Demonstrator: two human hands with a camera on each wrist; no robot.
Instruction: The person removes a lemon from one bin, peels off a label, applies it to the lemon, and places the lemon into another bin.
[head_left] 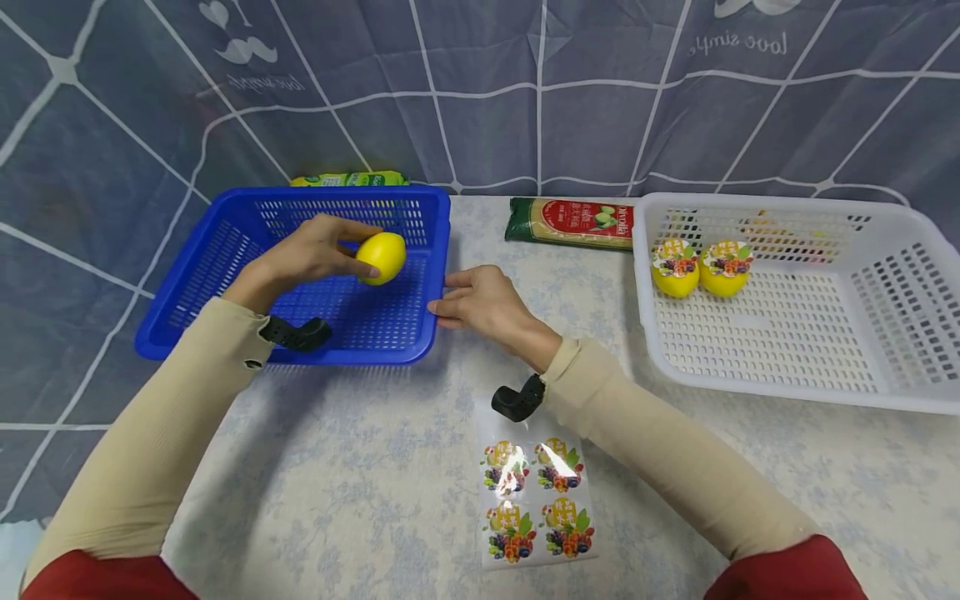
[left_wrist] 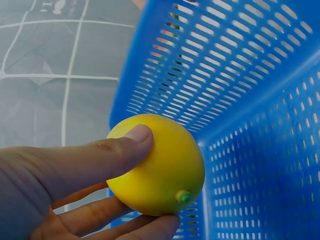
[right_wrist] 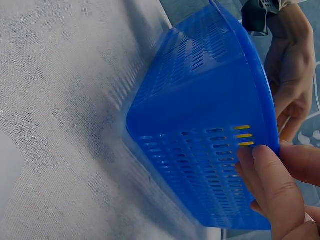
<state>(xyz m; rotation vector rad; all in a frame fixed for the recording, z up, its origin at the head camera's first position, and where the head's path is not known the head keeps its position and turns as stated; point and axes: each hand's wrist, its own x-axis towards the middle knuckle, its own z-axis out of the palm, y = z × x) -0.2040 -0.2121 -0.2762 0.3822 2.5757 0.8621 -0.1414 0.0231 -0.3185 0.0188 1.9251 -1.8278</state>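
My left hand [head_left: 318, 250] holds a yellow lemon [head_left: 382, 258] between thumb and fingers, above the inside of a blue plastic basket [head_left: 441, 250]. In the left wrist view the lemon [left_wrist: 165, 170] shows its green stem end, with the thumb pressed across its side. My right hand [head_left: 491, 304] is at the basket's right side. In the right wrist view its fingers [right_wrist: 272, 180] lie against the slotted outer wall of the basket [right_wrist: 200, 120], with the rim between them and another digit.
A sheet of fruit stickers [head_left: 536, 500] lies on the patterned tablecloth [head_left: 360, 483]. To the right, a white basket [head_left: 795, 392] holds two lemons [head_left: 723, 279] bearing stickers. A pasta packet [head_left: 570, 223] lies between the baskets; a yellow-green packet [head_left: 348, 179] shows behind the blue one. Grey curtain [head_left: 487, 108] hangs behind.
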